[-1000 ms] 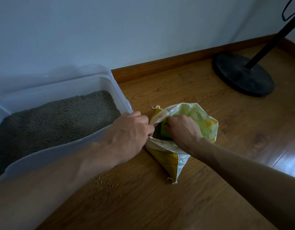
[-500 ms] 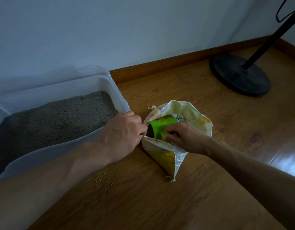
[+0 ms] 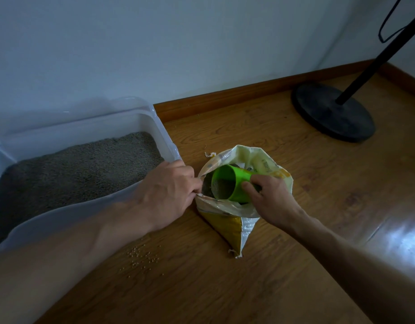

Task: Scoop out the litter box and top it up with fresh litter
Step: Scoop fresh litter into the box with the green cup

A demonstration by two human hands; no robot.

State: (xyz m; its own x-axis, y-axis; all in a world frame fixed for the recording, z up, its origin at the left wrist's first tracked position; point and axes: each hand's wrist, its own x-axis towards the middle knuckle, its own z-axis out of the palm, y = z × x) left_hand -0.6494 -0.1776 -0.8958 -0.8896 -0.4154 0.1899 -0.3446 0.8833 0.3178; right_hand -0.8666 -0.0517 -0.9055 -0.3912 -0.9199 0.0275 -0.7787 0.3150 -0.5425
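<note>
Here, left hand [image 3: 165,195] pinches the bag [image 3: 227,220] rim beside the litter box [image 3: 165,134]; right hand [image 3: 270,199] grips a litter-filled green cup [image 3: 234,183] at the mouth.

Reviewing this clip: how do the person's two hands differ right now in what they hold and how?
The left hand pinches the litter bag by its rim, holding the mouth open; the right hand grips the green cup, tilted and holding grey litter. The left hand lies beside the litter box; the right hand is over the bag. Both are at the bag's mouth.
</note>
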